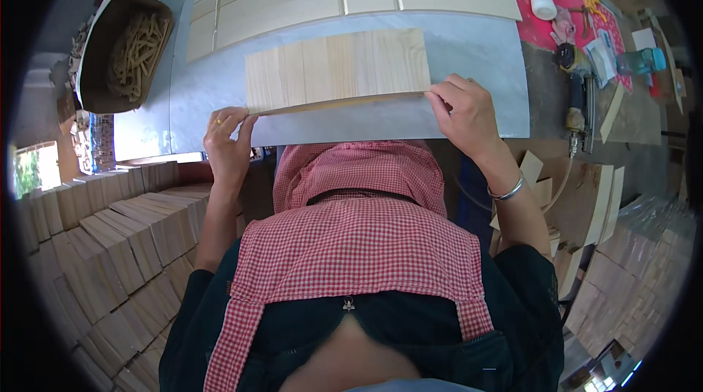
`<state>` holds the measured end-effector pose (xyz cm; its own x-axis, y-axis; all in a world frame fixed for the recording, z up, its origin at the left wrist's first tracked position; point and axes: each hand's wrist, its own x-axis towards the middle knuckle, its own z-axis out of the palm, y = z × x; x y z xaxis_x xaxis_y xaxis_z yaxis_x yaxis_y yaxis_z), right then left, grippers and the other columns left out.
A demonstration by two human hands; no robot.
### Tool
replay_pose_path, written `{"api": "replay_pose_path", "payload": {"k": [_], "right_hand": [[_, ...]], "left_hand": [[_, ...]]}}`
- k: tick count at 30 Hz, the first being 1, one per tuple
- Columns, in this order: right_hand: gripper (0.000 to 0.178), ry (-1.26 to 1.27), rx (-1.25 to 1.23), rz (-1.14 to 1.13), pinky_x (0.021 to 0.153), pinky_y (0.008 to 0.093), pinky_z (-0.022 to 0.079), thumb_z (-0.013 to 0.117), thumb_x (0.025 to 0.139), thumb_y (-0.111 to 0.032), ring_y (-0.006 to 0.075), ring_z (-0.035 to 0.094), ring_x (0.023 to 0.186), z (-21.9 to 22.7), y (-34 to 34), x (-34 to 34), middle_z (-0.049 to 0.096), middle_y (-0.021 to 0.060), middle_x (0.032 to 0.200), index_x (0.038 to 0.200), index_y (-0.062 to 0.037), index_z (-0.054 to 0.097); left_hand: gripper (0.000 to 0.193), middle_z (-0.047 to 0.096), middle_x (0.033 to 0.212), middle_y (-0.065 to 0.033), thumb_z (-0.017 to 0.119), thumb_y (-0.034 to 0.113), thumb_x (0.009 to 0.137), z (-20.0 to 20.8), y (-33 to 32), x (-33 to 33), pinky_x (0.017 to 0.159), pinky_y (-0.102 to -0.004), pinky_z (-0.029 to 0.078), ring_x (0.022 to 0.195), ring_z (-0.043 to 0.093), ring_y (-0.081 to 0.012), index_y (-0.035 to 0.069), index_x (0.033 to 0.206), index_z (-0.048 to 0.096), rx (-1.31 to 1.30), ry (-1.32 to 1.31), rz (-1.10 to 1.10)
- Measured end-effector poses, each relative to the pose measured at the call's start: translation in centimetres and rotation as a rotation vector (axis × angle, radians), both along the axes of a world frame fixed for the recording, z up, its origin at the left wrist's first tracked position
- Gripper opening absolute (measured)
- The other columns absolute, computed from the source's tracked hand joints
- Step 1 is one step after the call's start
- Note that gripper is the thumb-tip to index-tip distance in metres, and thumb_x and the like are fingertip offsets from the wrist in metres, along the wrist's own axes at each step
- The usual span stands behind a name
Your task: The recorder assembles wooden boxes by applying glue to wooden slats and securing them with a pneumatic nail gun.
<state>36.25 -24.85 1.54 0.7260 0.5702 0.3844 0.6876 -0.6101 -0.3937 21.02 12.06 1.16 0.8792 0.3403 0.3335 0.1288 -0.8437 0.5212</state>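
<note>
A pale wooden board (337, 66) made of joined strips lies before me on the grey tabletop (329, 124). At its near left corner, my left hand (228, 139) pinches the edge between thumb and fingers. My right hand (466, 110), with a bangle on its wrist, grips the near right corner the same way. A thin brown band runs along the near edge between both hands; whether it is a separate strip or the board's own side, I cannot tell. Fingertips under the edge are hidden.
Pale wooden panels (285, 0) lie beyond. On the left stands a box (95, 91) of thin wood strips (139, 47); stacked boards (132, 238) are below. Rightward are a hand tool with a hose (577, 110), a white bottle (542, 1) and a plastic bottle (641, 61).
</note>
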Motion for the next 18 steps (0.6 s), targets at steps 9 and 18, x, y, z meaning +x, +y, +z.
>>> {"api": "replay_pose_path", "payload": {"k": [9, 18], "right_hand": [[0.003, 0.295, 0.335, -0.084, 0.056, 0.0321, 0.044, 0.071, 0.084, -0.003, 0.0212, 0.052, 0.057, 1.0, -0.7, 3.1, 0.061, 0.0071, 0.076, 0.083, -0.0011, 0.069], [0.006, 0.271, 0.521, -0.235, 0.058, 0.0322, 0.047, 0.071, 0.087, -0.005, 0.0197, 0.055, 0.059, -1.2, 4.4, 5.3, 0.063, 0.0085, 0.080, 0.088, 0.0005, 0.070]], "left_hand": [[0.027, 0.070, 0.119, -0.0117, 0.084, 0.018, 0.078, 7.5, -1.8, 3.2, 0.098, -0.0411, 0.048, 0.111, 0.064, -0.0279, 0.003, 0.097, 0.073, 0.417, 0.521, -0.045], [0.055, 0.045, 0.153, -0.0165, 0.086, 0.051, 0.069, 4.6, -14.0, 14.3, 0.119, -0.0589, 0.025, 0.144, 0.036, -0.0394, 0.009, 0.094, 0.061, 0.345, 0.177, -0.677]]}}
